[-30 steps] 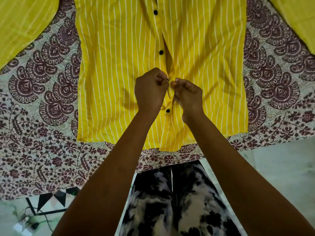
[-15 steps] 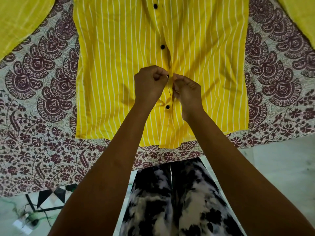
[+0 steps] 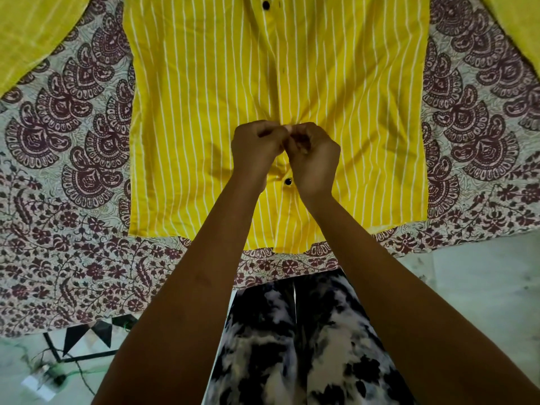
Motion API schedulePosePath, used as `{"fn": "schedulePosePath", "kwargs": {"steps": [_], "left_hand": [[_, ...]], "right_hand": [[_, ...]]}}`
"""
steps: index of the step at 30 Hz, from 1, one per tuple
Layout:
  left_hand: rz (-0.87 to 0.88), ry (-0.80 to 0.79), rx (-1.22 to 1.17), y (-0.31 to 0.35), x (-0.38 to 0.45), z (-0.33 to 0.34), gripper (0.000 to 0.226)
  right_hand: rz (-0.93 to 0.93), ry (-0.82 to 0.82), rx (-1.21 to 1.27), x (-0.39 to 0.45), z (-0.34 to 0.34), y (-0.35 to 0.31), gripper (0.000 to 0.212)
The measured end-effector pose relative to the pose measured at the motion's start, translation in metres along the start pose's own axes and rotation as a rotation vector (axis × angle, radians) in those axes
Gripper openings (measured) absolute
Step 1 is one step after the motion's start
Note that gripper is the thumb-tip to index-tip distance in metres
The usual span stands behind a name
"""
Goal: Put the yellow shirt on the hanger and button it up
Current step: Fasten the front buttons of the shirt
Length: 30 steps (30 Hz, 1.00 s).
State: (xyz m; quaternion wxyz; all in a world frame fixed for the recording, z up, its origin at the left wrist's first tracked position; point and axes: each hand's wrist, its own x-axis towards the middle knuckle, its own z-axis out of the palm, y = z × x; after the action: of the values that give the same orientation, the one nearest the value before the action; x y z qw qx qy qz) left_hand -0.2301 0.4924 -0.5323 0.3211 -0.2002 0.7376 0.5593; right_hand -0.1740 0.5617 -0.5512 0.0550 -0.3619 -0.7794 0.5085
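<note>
The yellow shirt (image 3: 204, 112) with thin white stripes lies flat, front up, on a patterned cloth. Its placket runs down the middle with black buttons; one button (image 3: 288, 181) shows just below my hands and another (image 3: 265, 4) near the top edge. My left hand (image 3: 254, 147) and my right hand (image 3: 314, 159) meet at the placket, fingers curled and pinching the two front edges together. The spot between my fingertips is hidden. No hanger is visible.
A cream cloth (image 3: 73, 141) printed with maroon paisley and flowers covers the surface under the shirt. The shirt's sleeves (image 3: 29, 33) spread out at both upper corners. Pale floor (image 3: 467, 287) shows below right, and my black-and-white patterned trousers (image 3: 292, 346) fill the bottom.
My hands have drawn closer together at the placket and the gap in the shirt front above them has closed. The button above my hands is no longer visible.
</note>
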Motion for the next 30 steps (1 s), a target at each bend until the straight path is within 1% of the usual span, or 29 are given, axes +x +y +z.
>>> {"fn": "schedulePosePath", "kwargs": {"steps": [3,6,9,12,14,15,16,17,19,20,21,22,23,25,27,29,30], "left_hand": [[-0.042,0.042,-0.097,-0.006,0.003,0.003,0.006],[-0.021,0.095,-0.086,-0.017,0.010,0.002,0.002],[0.021,0.124,-0.067,-0.021,0.014,0.002,0.004],[-0.016,0.099,-0.089,-0.019,0.016,0.005,0.004],[-0.042,0.072,-0.095,-0.016,0.017,0.005,0.007],[0.015,0.071,-0.042,-0.017,0.018,0.004,0.009],[0.137,0.080,0.086,-0.018,0.018,0.002,0.008],[0.297,0.086,0.252,-0.020,0.019,-0.001,0.005],[0.583,0.081,0.547,-0.026,0.018,-0.007,0.016],[0.655,0.066,0.664,-0.030,0.020,-0.010,0.024],[0.690,0.061,0.732,-0.033,0.023,-0.015,0.030],[0.687,0.071,0.747,-0.035,0.024,-0.020,0.032],[0.671,0.092,0.710,-0.036,0.025,-0.024,0.030],[0.629,0.143,0.561,-0.033,0.026,-0.028,0.018],[0.589,0.186,0.439,-0.022,0.025,-0.029,0.012],[0.562,0.216,0.379,-0.012,0.030,-0.030,0.011],[0.552,0.222,0.366,-0.006,0.034,-0.032,0.011]], "right_hand": [[-0.033,0.028,-0.092,-0.001,0.006,0.001,0.012],[-0.050,0.019,-0.119,-0.001,0.008,0.002,0.014],[-0.022,0.027,-0.102,0.002,0.007,0.000,0.013],[0.064,0.049,-0.016,0.006,0.007,-0.004,0.008],[0.223,0.034,0.093,0.011,0.007,-0.008,0.007],[0.332,0.005,0.176,0.014,0.006,-0.010,0.008],[0.442,-0.040,0.269,0.017,0.003,-0.012,0.009],[0.555,-0.105,0.362,0.021,-0.001,-0.014,0.012],[0.741,-0.242,0.503,0.028,-0.009,-0.016,0.019],[0.793,-0.284,0.551,0.032,-0.011,-0.017,0.019],[0.815,-0.310,0.587,0.036,-0.012,-0.018,0.018],[0.821,-0.337,0.608,0.038,-0.012,-0.022,0.017],[0.813,-0.362,0.605,0.039,-0.010,-0.026,0.017],[0.768,-0.347,0.551,0.040,-0.006,-0.031,0.018],[0.688,-0.253,0.435,0.042,0.000,-0.029,0.018],[0.527,-0.102,0.262,0.043,0.003,-0.025,0.008],[0.438,-0.034,0.188,0.045,0.004,-0.024,0.009]]}}
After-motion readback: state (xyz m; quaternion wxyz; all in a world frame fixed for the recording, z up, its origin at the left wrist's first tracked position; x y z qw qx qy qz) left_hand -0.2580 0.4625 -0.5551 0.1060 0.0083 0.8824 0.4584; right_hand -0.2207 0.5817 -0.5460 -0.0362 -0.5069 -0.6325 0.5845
